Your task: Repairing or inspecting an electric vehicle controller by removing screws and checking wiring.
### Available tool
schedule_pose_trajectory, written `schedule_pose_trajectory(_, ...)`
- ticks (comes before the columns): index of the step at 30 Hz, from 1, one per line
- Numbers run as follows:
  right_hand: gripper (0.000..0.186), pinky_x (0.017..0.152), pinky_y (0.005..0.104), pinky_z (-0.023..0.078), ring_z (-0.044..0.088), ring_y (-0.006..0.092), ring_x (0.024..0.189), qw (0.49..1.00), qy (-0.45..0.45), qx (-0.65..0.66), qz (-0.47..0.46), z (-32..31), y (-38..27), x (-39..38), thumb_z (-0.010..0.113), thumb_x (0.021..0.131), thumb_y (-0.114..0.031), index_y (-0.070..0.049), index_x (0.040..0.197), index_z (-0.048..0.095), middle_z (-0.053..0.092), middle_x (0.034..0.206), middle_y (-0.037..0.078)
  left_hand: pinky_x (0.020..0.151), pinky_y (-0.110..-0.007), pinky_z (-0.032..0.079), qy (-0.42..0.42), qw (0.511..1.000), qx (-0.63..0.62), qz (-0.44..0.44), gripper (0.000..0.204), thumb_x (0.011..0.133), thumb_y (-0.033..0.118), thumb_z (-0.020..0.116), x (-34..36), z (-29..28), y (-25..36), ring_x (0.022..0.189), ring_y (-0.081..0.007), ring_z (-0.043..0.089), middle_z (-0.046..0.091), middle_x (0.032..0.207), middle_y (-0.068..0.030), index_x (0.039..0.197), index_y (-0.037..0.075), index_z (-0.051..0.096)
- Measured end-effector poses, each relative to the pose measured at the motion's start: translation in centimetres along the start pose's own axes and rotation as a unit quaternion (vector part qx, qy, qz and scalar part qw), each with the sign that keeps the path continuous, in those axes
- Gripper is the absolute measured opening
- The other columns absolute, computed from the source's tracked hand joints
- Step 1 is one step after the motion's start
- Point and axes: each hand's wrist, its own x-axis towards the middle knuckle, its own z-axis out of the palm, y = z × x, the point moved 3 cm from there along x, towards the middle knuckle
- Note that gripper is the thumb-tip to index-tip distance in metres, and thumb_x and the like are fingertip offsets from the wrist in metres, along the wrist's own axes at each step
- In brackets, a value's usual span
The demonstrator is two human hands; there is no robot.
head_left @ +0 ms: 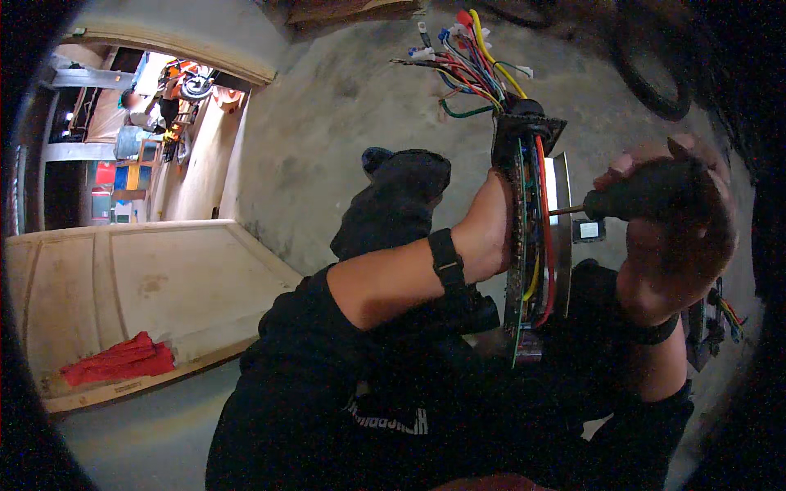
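While the person's black-clothed lap fills the lower part of the view, the bare left hand, with a black strap at its wrist, lies against the left side of a long, narrow electronic assembly with a green-edged circuit board. Its fingers are mostly hidden behind the board, so I cannot tell whether they close around it. The assembly stands nearly upright in front of the person, right of centre, with a red wire running down its length and a shiny flat metal plate along its right side. The right hand is clamped around the dark, thick handle of a screwdriver; the thin shaft points left and reaches the assembly beside the red wire. At the upper end, a black square end plate sits below a loose bundle of multicoloured wires with connectors.

Beyond, on the grey concrete floor, lie a small dark device with a lit screen and, at upper right, a black rubber-like loop. To the left, a crumpled red cloth rests on a pale wooden panel. Farthest off, through a bright opening, a person is near an orange motorcycle.
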Motion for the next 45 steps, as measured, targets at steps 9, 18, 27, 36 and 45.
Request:
schedule_pose_trajectory(9, 0.059, 0.071, 0.0412, 0.056, 0.061, 0.0295, 0.088, 0.989, -0.017, -0.095, -0.108, 0.7, -0.4, 0.9, 0.069, 0.082, -0.021, 0.0, 0.128, 0.038, 0.049, 0.116, 0.02, 0.057, -0.036, 0.05, 0.023, 0.999, -0.003, -0.027, 0.042, 0.094, 0.052, 0.034, 0.1, -0.2, -0.2, 0.062, -0.0188, 0.058, 0.058, 0.073, -0.0036, 0.087, 0.016, 0.056)
schedule_pose_trajectory(18, 0.048, 0.065, 0.038, 0.058, 0.061, 0.0302, 0.085, 0.987, -0.116, -0.099, -0.052, -1.2, 0.0, -0.1, 0.067, 0.083, -0.017, -0.006, 0.123, 0.044, 0.048, 0.113, 0.018, 0.06, -0.037, 0.05, 0.011, 1.0, 0.025, 0.004, 0.043, 0.094, 0.051, 0.032, 0.4, -0.4, -0.5, 0.065, -0.0199, 0.058, 0.059, 0.074, -0.0048, 0.088, 0.016, 0.057)
schedule_pose_trajectory(27, 0.041, 0.064, 0.0398, 0.057, 0.062, 0.0328, 0.088, 0.984, -0.096, -0.12, -0.091, 0.8, -1.0, 0.9, 0.053, 0.092, -0.024, -0.006, 0.128, 0.044, 0.045, 0.125, 0.02, 0.055, -0.038, 0.049, 0.014, 1.0, -0.011, -0.024, 0.044, 0.092, 0.053, 0.034, 0.3, -0.2, -0.4, 0.061, -0.0206, 0.058, 0.059, 0.071, -0.005, 0.084, 0.017, 0.057)
schedule_pose_trajectory(36, 0.04, 0.064, 0.0394, 0.057, 0.061, 0.029, 0.085, 0.977, -0.069, -0.145, -0.141, -0.8, -0.5, -0.9, 0.064, 0.085, -0.016, -0.005, 0.12, 0.048, 0.048, 0.119, 0.018, 0.056, -0.038, 0.05, 0.034, 0.999, 0.012, -0.039, 0.045, 0.091, 0.055, 0.037, -0.3, -0.2, -0.4, 0.061, -0.0203, 0.057, 0.058, 0.07, -0.0046, 0.081, 0.016, 0.058)
schedule_pose_trajectory(45, 0.041, 0.076, 0.0414, 0.054, 0.059, 0.032, 0.097, 0.981, -0.085, -0.141, -0.106, 0.6, -1.4, 0.2, 0.055, 0.088, -0.016, -0.001, 0.125, 0.047, 0.052, 0.115, 0.022, 0.057, -0.037, 0.05, 0.04, 0.999, 0.007, -0.036, 0.044, 0.09, 0.055, 0.038, -0.2, -0.2, -0.4, 0.059, -0.0194, 0.057, 0.058, 0.07, -0.0047, 0.081, 0.016, 0.058)
